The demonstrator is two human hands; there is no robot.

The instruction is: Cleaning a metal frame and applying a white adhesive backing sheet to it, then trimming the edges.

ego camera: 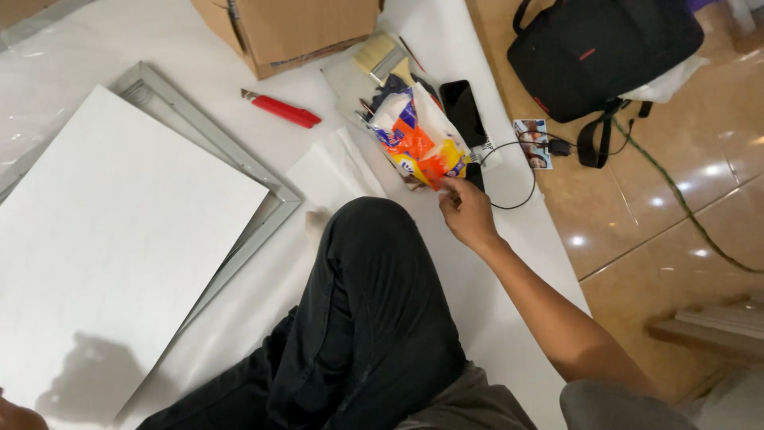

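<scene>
Black trousers knee [374, 263] closest. Right hand [468, 213] pinching orange plastic bag [420, 143] near white sheet's [493, 318] right edge. Left hand [12, 414] barely showing, fingers' grip impossible to tell.

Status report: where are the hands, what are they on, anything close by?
Right hand pinching the lower edge of the crinkled orange, white and yellow plastic bag. Left hand out of view. Black phone and black cable lie right beside the bag.

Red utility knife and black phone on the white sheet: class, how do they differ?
The red utility knife is slim, red and lies apart from the clutter; the black phone is broad, flat, glossy black and lies beside the orange packet that the right hand touches. Both lie flat.
</scene>
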